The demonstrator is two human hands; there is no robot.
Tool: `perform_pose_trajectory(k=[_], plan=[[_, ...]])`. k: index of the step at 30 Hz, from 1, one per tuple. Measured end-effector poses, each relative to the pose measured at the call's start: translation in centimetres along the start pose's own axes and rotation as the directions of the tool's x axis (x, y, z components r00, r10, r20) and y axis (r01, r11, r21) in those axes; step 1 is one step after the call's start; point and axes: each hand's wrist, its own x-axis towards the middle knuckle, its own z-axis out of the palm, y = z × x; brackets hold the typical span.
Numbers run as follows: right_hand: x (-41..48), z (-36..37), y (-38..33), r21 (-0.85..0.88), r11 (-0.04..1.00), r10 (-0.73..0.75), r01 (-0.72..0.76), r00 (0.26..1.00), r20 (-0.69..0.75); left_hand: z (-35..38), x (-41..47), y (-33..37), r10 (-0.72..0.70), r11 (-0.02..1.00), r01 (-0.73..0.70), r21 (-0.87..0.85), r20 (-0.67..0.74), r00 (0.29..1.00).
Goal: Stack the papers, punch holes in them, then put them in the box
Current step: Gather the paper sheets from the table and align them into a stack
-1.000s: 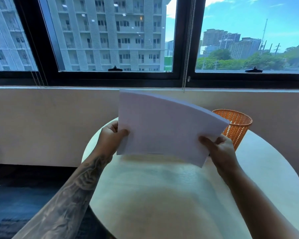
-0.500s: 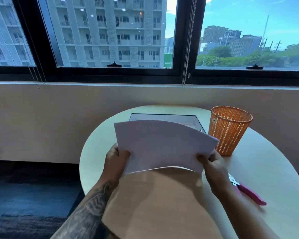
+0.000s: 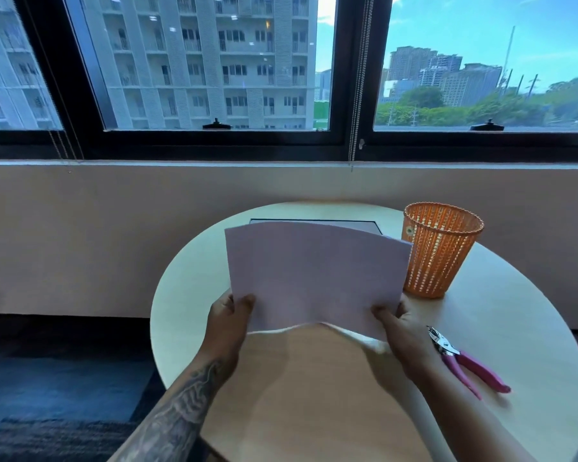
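papers [image 3: 314, 275] upright between both hands

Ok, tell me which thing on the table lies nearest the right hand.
The pink-handled hole punch, lying flat just beside the right hand; the orange basket stands farther back.

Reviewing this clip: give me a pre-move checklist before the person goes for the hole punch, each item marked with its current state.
1. Papers held at both lower corners by left hand and right hand: ok.
2. Sheet edges squared: cannot tell; the bottom edge looks wavy.
3. Stack set down on the table: not ok, it is held upright.
4. Pink-handled hole punch lying beside the right hand: ok.
5. A hand free for the punch: not ok.
6. Box ready behind the papers: cannot tell, mostly hidden.
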Motion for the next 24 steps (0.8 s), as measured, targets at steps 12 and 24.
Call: perform_pose_trajectory(k=[12, 24], plan=[[-0.5, -1.2, -0.2, 0.246, 0.953, 0.169, -0.176, 0.984, 0.05, -2.8, 0.6, -0.3, -0.138, 0.975, 0.148, -0.163, 0.074, 0.988], [-1.7, 5.1, -1.3, 0.55, 0.821, 0.188, -0.151, 0.982, -0.01, 5.8, -2.8, -0.9, -0.174, 0.924, 0.265, -0.275, 0.315, 0.933]])
